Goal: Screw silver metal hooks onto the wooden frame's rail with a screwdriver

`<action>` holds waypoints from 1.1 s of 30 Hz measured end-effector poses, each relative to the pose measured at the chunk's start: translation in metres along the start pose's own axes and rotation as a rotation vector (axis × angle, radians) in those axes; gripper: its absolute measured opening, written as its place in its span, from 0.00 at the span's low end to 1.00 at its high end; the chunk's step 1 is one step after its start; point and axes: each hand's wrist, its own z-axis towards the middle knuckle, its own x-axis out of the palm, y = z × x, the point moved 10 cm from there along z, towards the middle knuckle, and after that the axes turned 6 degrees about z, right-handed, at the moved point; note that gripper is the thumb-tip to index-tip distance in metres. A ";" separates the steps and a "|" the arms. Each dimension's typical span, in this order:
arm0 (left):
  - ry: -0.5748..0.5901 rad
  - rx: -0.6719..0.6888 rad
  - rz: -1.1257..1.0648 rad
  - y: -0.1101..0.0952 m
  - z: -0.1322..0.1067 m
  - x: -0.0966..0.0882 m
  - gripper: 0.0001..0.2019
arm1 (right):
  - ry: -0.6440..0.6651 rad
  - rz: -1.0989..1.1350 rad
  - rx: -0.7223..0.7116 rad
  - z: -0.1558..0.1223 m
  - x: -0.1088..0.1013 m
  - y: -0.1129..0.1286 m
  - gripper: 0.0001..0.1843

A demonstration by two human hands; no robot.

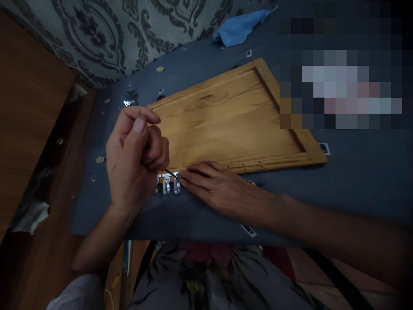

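My left hand (138, 150) is closed in a fist above the near edge of a framed wooden board (219, 120). A thin dark shaft (171, 173) comes out from under it, like a screwdriver's, its handle hidden in the fist. The shaft's tip meets a shiny metal hook rail (166, 186), which lies along the board's near edge with its hooks pointing toward me. My right hand (222, 185) rests on that same edge, fingertips together at the rail's right end; its thumb is hidden. The rail's left end is behind my left hand.
The board lies on a dark blue patterned cloth (355, 185). Beyond it is a crumpled light-blue cloth (241, 28). A small metal piece (129, 103) lies behind my left hand. A wooden cabinet (29, 94) stands at the left, a patterned wall behind. The upper right is pixelated.
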 end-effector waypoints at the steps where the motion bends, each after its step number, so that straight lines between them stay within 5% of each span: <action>1: 0.027 -0.005 -0.022 0.001 0.002 0.002 0.09 | 0.006 0.001 0.002 0.000 0.000 0.000 0.18; 7: 0.146 -0.077 -0.052 0.008 0.008 0.009 0.10 | 0.026 0.004 0.028 0.000 0.000 -0.002 0.18; 14: -0.124 -0.038 0.106 0.001 -0.002 -0.017 0.14 | -0.013 0.030 -0.003 -0.001 -0.001 0.001 0.18; 24: 0.035 -0.101 -0.032 0.012 0.009 -0.003 0.11 | -0.012 0.021 -0.001 0.000 0.000 -0.001 0.19; 33: -0.143 -0.014 0.075 0.002 -0.006 -0.017 0.12 | 0.021 0.041 0.007 0.000 0.004 -0.002 0.18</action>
